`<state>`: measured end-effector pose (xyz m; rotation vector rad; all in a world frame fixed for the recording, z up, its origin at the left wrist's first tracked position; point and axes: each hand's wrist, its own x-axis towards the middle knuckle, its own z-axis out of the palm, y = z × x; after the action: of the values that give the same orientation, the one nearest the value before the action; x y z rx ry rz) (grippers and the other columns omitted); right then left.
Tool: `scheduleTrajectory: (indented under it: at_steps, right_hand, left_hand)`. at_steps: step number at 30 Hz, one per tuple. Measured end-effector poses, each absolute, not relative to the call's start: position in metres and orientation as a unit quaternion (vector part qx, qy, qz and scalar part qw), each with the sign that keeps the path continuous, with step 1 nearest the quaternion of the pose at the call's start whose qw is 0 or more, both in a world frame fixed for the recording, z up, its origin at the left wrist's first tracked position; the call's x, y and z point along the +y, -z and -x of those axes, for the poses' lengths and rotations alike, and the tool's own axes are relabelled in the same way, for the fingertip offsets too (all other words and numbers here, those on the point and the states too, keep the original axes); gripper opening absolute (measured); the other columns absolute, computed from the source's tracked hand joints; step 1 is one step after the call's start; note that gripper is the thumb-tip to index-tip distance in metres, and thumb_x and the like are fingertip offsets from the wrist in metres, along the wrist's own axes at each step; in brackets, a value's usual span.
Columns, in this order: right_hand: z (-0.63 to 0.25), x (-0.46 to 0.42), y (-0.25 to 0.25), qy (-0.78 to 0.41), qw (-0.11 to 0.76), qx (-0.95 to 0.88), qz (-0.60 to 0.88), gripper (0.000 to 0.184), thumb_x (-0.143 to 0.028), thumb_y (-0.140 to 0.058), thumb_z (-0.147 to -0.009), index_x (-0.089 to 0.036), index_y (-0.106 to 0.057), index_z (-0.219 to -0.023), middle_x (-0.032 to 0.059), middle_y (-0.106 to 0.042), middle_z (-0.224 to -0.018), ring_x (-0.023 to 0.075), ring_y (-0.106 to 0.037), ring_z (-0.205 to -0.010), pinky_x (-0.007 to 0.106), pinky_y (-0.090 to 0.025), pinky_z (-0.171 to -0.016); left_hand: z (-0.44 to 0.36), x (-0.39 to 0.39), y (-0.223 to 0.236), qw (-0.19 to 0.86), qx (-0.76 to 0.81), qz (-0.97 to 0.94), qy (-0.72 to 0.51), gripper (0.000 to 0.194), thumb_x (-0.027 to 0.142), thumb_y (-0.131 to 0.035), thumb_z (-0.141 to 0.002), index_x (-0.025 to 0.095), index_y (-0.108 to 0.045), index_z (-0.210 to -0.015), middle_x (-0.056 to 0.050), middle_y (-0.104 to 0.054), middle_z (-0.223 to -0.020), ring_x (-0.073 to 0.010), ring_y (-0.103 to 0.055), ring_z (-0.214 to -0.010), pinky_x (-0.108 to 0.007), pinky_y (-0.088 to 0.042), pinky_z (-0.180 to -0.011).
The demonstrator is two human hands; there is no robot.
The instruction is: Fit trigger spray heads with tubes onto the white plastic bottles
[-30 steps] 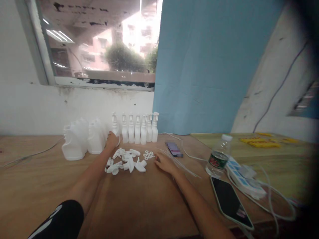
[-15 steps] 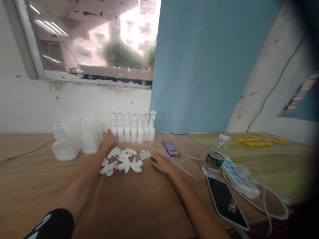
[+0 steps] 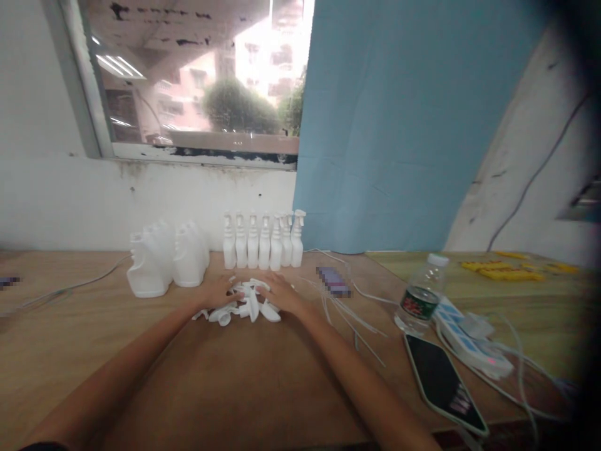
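A pile of white plastic spray trigger heads (image 3: 253, 307) lies on the brown tabletop. At its left edge is my left hand (image 3: 220, 292), fingers apart and the thumb reaching over the pieces. My right hand (image 3: 280, 292) rests at the pile's right side, its fingers spread over the rear pieces. Neither hand has lifted anything. Small white rings are mostly hidden behind my right hand. Just beyond both hands stands a group of white spray bottles (image 3: 265, 245) with trigger tops fitted.
White jugs without tops (image 3: 149, 269) stand at the left. Thin white tubes (image 3: 359, 319) lie right of my right hand, near a blurred purple item (image 3: 333, 281). Farther right are a water bottle (image 3: 417, 304), a phone (image 3: 444, 382), a power strip (image 3: 469, 341) and yellow pieces (image 3: 509, 273).
My left hand has come away from the leftmost spray bottle to the pile. My right hand has shifted slightly left, over the rings and trigger heads. The view has turned left.
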<state>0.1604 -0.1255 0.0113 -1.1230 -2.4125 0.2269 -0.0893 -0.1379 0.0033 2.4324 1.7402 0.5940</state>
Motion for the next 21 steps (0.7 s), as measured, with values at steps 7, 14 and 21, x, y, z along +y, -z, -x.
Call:
scheduleTrajectory:
  at_steps: [7,14,21]
  right_hand:
    - [-0.131,-0.133,0.010,-0.114,0.185,-0.904,0.369,0.054,-0.049,-0.039,-0.094,-0.018,-0.047,-0.137,0.0140,-0.039,-0.147,0.0277,-0.031,-0.137,0.045,-0.023,-0.111]
    - [-0.146,-0.179,0.020,-0.114,0.197,-0.901,0.370,0.056,-0.055,-0.036,-0.094,-0.020,-0.049,-0.136,0.0128,-0.034,-0.150,0.0293,-0.027,-0.139,0.048,-0.019,-0.112]
    - [-0.167,-0.157,-0.001,-0.125,0.257,-0.881,0.376,0.036,-0.040,-0.040,-0.095,-0.022,-0.065,-0.114,0.0083,-0.063,-0.120,0.0224,-0.055,-0.112,0.034,-0.039,-0.097]
  left_hand:
    - [0.085,-0.158,0.003,0.067,0.517,-0.842,-0.139,0.068,0.066,-0.037,-0.085,0.031,-0.036,-0.143,-0.008,-0.042,-0.145,-0.0274,-0.036,-0.134,-0.040,-0.027,-0.109]
    - [0.080,-0.201,0.005,0.077,0.504,-0.850,-0.135,0.072,0.070,-0.037,-0.084,0.035,-0.029,-0.146,-0.009,-0.037,-0.147,-0.0297,-0.038,-0.132,-0.043,-0.029,-0.108]
    - [0.081,-0.201,0.003,0.064,0.516,-0.841,-0.149,0.067,0.066,-0.033,-0.087,0.032,-0.032,-0.145,-0.008,-0.033,-0.150,-0.0283,-0.031,-0.137,-0.044,-0.026,-0.110]
